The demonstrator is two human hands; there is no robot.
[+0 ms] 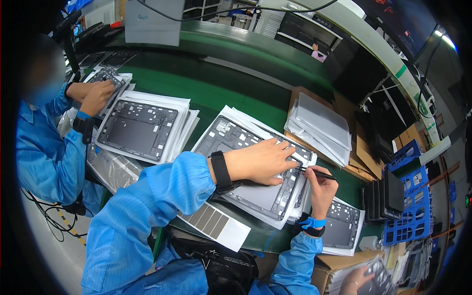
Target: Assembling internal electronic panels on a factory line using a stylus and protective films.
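Bright overall; lamp w/ glare upper R; edges bent, rim blk; co-worker's head blurred.

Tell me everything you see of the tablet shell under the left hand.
The tablet shell is a dark gray, thin rectangular panel with rounded corners and a narrow raised rim, looking like metal or plastic. Its inner face is up: a smooth plain area, with small white patches and fittings around it. It lies at a slant to the view, on a stack with white sheets. The left hand is spread over it, hiding its middle. The right hand holds a slim black tool at its right edge; contact is unclear.
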